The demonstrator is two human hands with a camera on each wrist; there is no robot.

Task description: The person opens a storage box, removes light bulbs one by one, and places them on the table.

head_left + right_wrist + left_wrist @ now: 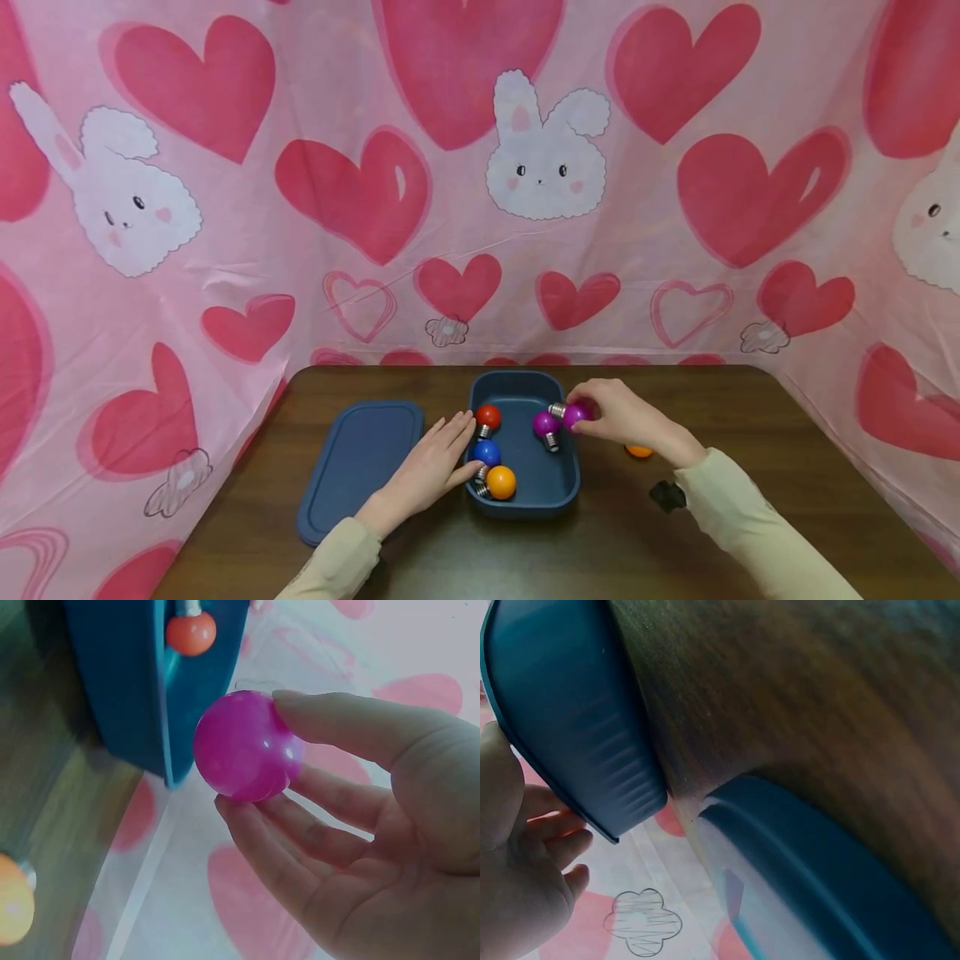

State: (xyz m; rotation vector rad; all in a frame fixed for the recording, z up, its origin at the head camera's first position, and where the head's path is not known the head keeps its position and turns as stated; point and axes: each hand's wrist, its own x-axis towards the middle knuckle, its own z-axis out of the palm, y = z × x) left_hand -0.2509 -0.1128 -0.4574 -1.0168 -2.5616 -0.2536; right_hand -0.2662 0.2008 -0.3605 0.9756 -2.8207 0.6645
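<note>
Backdrop: a pink heart-print cloth (465,233) hangs behind the container and to both sides of it. The brown table (622,546) supports the container from below.

Container: the blue container (521,442) sits uncovered, its long side pointing away from the person, which presumably gives both hands access to its rims. Its probable lid (367,458) lies flat to the left, apparently set aside to leave the top accessible.

Left hand (431,467): fingers extended, grasping nothing, resting against the container's left rim, likely as a brace.

Right hand (615,412): fingertips pinch the globe of a purple bulb (578,416) at the container's right rim. The metal base points toward the interior; this grip appears to keep the base unobstructed. Rim contact cannot be determined.

Remaining bulbs: red (488,416), blue (487,452) and orange (501,482) line the container's left wall; a second purple bulb (546,424) lies inside, near the right wall. Another orange bulb (639,451) is outside, to the right, partly hidden by the right wrist.
</note>
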